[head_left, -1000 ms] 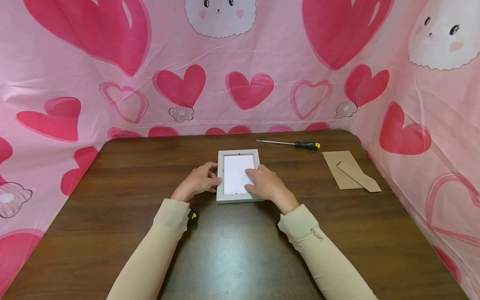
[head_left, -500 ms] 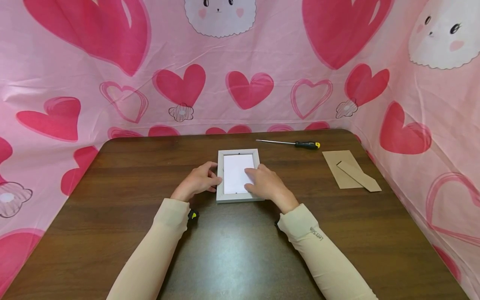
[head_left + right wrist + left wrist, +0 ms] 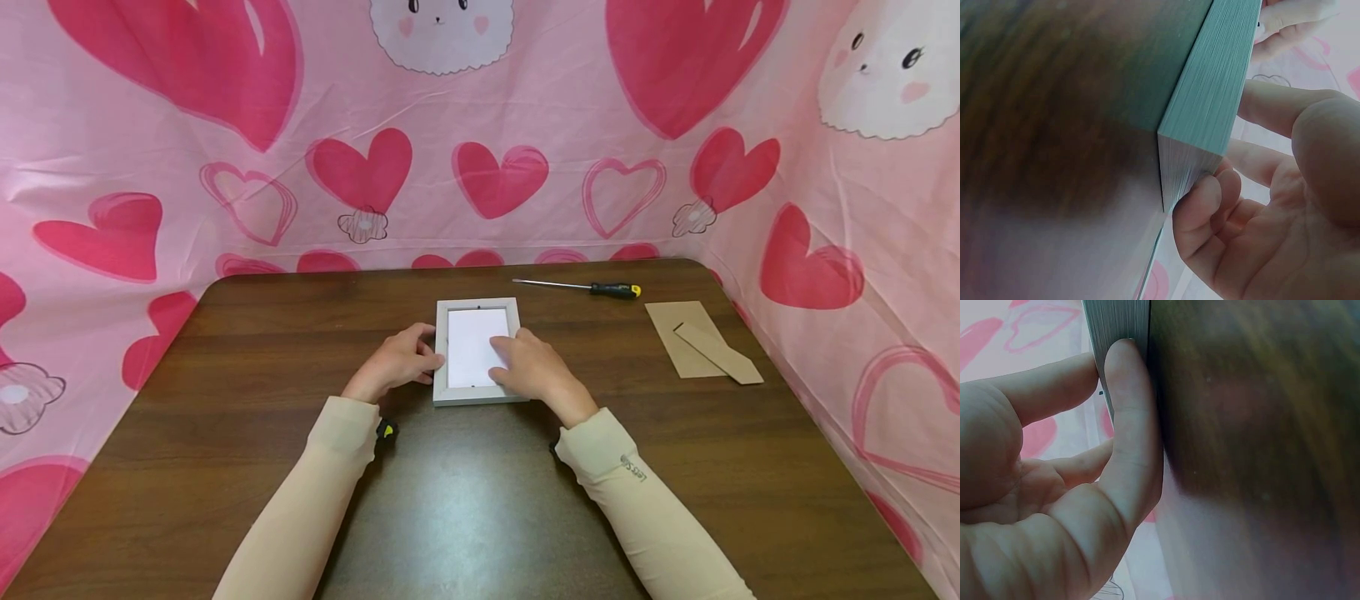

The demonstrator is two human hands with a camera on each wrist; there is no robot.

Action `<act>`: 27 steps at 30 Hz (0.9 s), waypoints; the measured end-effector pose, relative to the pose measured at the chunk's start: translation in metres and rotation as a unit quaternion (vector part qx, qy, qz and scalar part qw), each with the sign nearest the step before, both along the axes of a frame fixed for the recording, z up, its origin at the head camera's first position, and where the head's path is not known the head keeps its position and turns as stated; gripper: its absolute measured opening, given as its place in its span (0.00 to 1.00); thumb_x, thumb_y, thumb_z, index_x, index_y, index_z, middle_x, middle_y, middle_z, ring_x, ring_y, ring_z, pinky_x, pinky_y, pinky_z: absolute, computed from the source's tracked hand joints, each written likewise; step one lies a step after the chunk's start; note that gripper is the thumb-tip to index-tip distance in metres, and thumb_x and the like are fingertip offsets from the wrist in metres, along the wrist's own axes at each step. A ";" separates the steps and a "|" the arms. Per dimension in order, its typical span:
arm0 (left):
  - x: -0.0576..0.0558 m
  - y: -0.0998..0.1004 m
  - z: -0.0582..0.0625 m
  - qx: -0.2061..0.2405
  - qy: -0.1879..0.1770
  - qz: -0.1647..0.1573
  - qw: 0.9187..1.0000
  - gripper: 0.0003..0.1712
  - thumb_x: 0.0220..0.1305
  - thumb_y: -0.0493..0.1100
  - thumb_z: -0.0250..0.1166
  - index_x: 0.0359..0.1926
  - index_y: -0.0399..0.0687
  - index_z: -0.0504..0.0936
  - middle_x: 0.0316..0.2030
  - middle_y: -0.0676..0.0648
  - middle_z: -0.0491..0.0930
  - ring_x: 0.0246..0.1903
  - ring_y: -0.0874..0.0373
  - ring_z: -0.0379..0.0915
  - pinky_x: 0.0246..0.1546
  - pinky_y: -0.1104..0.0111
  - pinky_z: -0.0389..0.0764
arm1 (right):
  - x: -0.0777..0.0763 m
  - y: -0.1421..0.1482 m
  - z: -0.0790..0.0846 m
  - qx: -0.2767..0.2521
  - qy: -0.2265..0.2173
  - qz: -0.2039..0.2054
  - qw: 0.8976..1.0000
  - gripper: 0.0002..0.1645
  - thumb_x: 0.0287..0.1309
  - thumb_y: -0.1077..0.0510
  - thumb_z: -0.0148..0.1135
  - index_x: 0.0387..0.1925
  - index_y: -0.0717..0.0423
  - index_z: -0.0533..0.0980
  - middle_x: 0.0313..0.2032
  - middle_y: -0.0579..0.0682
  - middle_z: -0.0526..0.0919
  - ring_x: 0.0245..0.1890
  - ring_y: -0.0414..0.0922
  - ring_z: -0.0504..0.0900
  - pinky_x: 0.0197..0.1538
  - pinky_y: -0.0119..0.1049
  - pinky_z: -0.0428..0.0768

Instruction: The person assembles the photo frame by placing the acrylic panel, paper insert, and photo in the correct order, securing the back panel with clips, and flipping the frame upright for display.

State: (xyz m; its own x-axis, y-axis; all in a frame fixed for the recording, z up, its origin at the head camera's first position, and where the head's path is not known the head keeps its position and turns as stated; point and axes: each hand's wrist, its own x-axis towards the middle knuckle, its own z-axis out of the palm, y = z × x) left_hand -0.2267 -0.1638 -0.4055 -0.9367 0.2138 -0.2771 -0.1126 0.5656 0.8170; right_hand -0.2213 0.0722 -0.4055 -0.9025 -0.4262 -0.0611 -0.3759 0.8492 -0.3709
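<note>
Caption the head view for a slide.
Left hand and right hand holding a pale frame with a white insert, screwdriver and tan boards lying on the wood-grained table.

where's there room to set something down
Free: the brown wooden table left of the left hand, and between the right hand and flat tan rectangular board. Crowded: beside the grey rectangular frame, and the far right, with a tan pointed strip and black-yellow screwdriver.
</note>
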 end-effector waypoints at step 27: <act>0.002 -0.001 0.001 -0.011 -0.002 -0.002 1.000 0.35 0.62 0.41 0.66 0.67 0.45 0.61 0.39 0.40 0.74 0.31 0.53 0.78 0.36 0.63 0.84 | -0.001 0.008 0.008 -0.050 -0.013 0.002 0.999 0.35 0.59 0.47 0.62 0.66 0.51 0.66 0.40 0.51 0.73 0.37 0.46 0.70 0.40 0.41 0.76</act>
State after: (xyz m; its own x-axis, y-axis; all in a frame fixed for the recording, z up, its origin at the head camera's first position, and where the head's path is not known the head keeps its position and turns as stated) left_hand -0.2251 -0.1645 -0.4044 -0.9344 0.2117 -0.2865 -0.1141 0.5842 0.8036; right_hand -0.2223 0.0799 -0.3975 -0.8993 -0.4355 -0.0408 -0.3693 0.8058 -0.4629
